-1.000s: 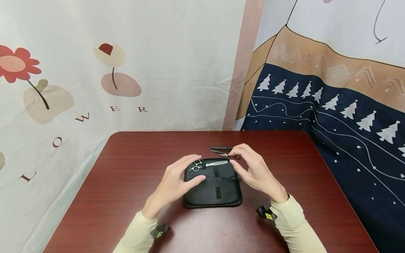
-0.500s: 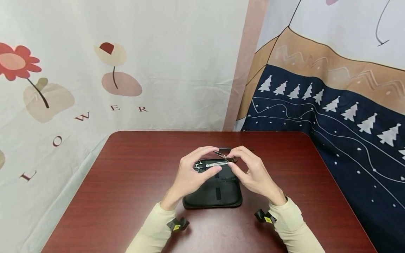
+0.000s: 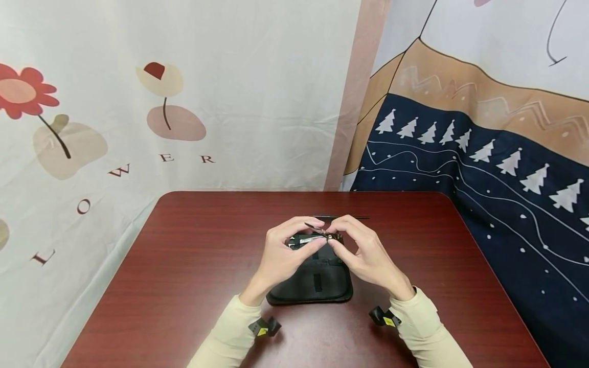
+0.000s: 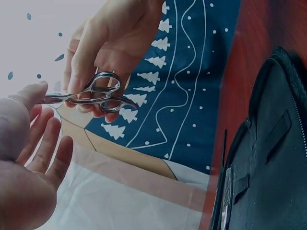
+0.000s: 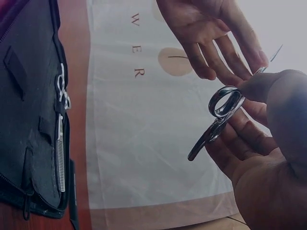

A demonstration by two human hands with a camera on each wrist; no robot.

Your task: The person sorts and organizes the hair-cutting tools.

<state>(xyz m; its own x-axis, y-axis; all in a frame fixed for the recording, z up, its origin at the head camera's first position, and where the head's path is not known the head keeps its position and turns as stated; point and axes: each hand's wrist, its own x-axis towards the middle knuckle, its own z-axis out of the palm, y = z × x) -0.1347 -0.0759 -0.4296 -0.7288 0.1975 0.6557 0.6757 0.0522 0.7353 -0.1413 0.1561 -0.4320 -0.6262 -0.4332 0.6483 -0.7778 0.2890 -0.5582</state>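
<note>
Silver hairdressing scissors [image 4: 98, 100] are held up over the far part of an unfolded black zip case [image 3: 303, 289]. My right hand [image 3: 370, 255] grips them close to the finger rings, which stick out past its fingers in both wrist views. At the other end, my left hand [image 3: 282, 255] pinches the blades, its thumb [image 4: 33, 93] laid against the metal and its other fingers spread behind. A blade tip pokes out beyond the left hand in the right wrist view. Toothed thinning scissors [image 5: 61, 158] lie in the case, partly covered by my left hand in the head view.
Behind the case a slim black strip, possibly a comb [image 3: 361, 217], lies on the dark red table [image 3: 193, 255]. Black straps [image 5: 14, 72] cross the inside of the case, with a zip around its edge. Printed curtains [image 3: 257, 102] hang beyond the table.
My left hand has moved right and forward from over the case's left side to the scissors' blades. My right hand stays nearly in place, with the scissors shifted slightly between the hands.
</note>
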